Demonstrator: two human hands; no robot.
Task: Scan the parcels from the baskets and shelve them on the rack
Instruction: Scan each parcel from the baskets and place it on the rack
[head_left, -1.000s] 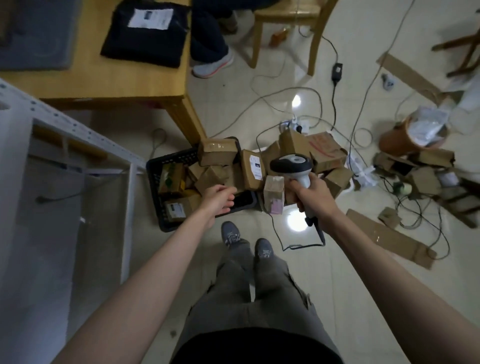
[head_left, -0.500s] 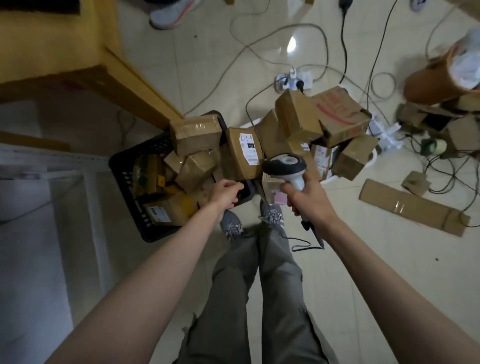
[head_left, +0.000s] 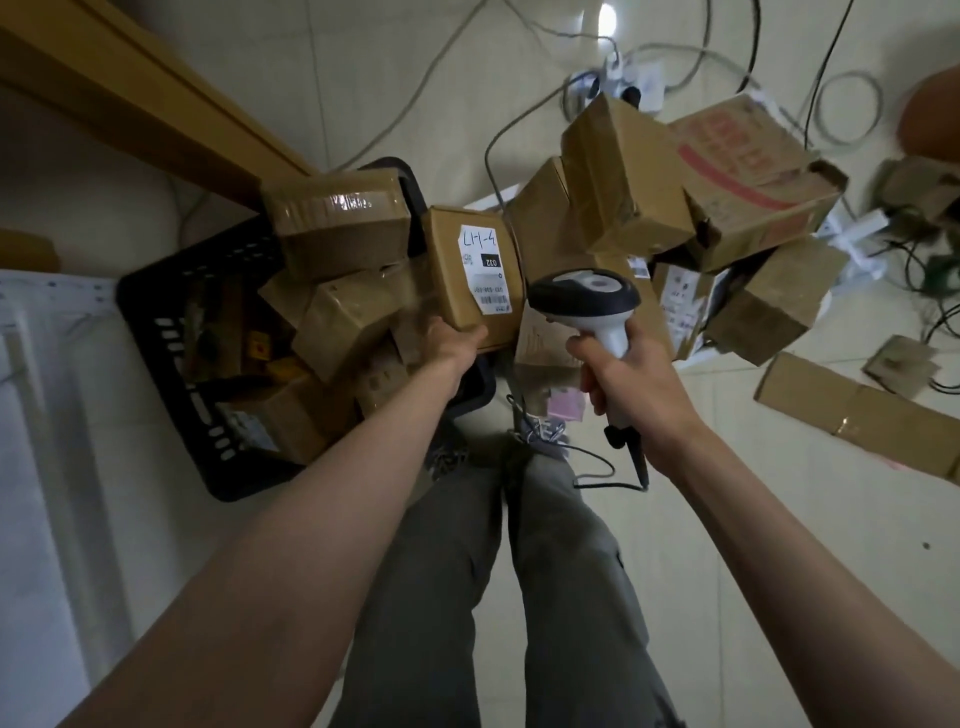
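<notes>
— While the left hand (head_left: 457, 340) grips the labelled parcel (head_left: 470, 275) atop the black basket (head_left: 171, 364), what next?
— Lift it clear, label facing the scanner (head_left: 584, 299) clenched in the right hand (head_left: 618, 379).

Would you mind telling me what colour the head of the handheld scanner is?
Black around the rim with a white top, on the scanner; the head view shows it.
</notes>
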